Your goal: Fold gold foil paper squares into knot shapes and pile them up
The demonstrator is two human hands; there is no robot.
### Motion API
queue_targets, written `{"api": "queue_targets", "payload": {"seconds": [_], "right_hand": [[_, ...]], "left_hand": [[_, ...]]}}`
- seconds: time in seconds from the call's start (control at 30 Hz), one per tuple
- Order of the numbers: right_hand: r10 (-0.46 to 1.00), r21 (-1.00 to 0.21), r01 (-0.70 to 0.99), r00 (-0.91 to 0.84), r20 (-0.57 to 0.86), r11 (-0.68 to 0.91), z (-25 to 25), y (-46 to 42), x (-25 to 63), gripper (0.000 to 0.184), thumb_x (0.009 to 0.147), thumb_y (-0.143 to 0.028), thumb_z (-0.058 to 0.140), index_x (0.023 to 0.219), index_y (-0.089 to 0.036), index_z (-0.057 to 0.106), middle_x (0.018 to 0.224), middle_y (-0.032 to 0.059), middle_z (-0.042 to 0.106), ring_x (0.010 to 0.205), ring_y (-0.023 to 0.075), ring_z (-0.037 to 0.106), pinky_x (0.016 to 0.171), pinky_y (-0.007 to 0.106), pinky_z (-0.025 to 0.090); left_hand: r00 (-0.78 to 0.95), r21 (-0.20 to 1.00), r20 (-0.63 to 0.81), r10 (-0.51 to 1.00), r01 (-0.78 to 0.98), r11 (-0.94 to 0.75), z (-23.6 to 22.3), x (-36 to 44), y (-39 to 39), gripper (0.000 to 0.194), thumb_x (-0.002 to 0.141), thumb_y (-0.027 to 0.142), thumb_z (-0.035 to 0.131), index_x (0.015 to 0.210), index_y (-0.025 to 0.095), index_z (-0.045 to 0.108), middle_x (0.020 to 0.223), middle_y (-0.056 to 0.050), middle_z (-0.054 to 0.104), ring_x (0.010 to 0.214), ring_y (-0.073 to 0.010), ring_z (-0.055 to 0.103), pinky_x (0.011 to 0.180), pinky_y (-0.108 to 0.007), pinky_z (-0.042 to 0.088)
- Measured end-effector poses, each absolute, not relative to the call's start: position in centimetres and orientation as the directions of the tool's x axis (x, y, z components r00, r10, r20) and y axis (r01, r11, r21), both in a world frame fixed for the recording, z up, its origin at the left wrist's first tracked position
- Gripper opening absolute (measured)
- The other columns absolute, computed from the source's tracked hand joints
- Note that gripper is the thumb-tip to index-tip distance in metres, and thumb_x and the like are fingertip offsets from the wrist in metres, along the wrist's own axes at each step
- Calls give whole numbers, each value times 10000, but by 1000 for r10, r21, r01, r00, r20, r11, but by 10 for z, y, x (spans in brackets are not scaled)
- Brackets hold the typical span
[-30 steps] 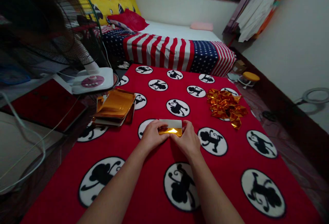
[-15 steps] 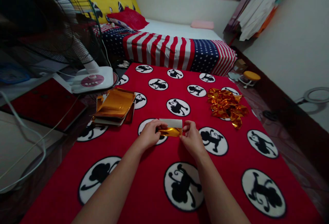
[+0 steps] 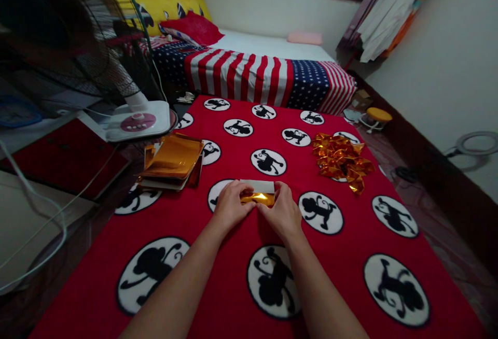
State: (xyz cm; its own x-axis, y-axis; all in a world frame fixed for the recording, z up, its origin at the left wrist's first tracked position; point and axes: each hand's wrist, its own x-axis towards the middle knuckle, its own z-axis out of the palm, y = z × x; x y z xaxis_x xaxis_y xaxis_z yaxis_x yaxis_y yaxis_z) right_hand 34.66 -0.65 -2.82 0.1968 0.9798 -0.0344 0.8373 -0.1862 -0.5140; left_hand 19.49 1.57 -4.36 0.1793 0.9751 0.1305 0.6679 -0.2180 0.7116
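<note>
A partly folded sheet of gold foil paper lies at the middle of the red cloth, its pale back showing along the far side and shiny gold along the near side. My left hand grips its left end, fingers curled over it and the thumb at the near edge. At the right end my right hand is closed on the same paper. The two thumbs almost meet at the near edge. To the left sits a stack of flat gold foil sheets; to the right lies a heap of folded gold foil pieces.
The red cloth with monkey circles covers the surface. An electric fan stands at the left, with cables nearby. Behind is a bed with a striped, starred cover. A yellow-topped stool is at the far right.
Both hands have closed in on the paper, and the thumbs have slid toward each other along its near edge. My right-hand fingers now wrap its right end. The stack and heap lie unchanged.
</note>
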Motion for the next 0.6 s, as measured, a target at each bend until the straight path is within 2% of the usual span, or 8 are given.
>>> {"api": "queue_targets", "payload": {"seconds": [0.17,0.3,0.37,0.5,0.6], "right_hand": [[983,-555,812,174,-61,-178,-35,-3,356,575,692,-263,634,1222,-204,418,1123,63,592,969,237,613,738,315,450],[989,-652,743,122,-88,-150,-46,4,372,569,648,-82,542,1191,-204,423,1012,15,612,876,173,607,677,263,431],[989,-678,720,116,-94,-149,-49,6,377,569,632,-53,511,1175,-204,432,980,3,615,844,158,604,664,253,424],[978,-660,722,152,-142,-208,-42,5,373,504,685,-182,571,1171,-205,442,990,14,626,833,182,619,657,275,423],[976,-588,779,186,-112,-216,-34,0,359,530,710,-393,632,1176,-216,451,1073,50,619,923,243,628,694,315,432]], "left_hand": [[197,768,87,977,612,-191,-45,192,19,322,646,37,650,942,151,704,898,-56,663,854,-187,624,817,-306,510],[260,846,18,966,511,-153,-45,181,24,471,639,-78,509,998,156,706,981,-58,685,884,-157,655,849,-276,517],[300,862,5,954,483,-156,-45,176,26,558,615,-110,442,1024,160,709,992,-55,695,898,-154,664,844,-268,521],[313,868,-3,950,472,-153,-46,174,28,599,582,-113,423,1029,155,718,992,-56,697,907,-152,667,845,-257,520],[268,839,34,963,515,-173,-46,179,26,421,636,-15,569,983,165,726,930,-48,692,851,-162,659,813,-271,526]]}}
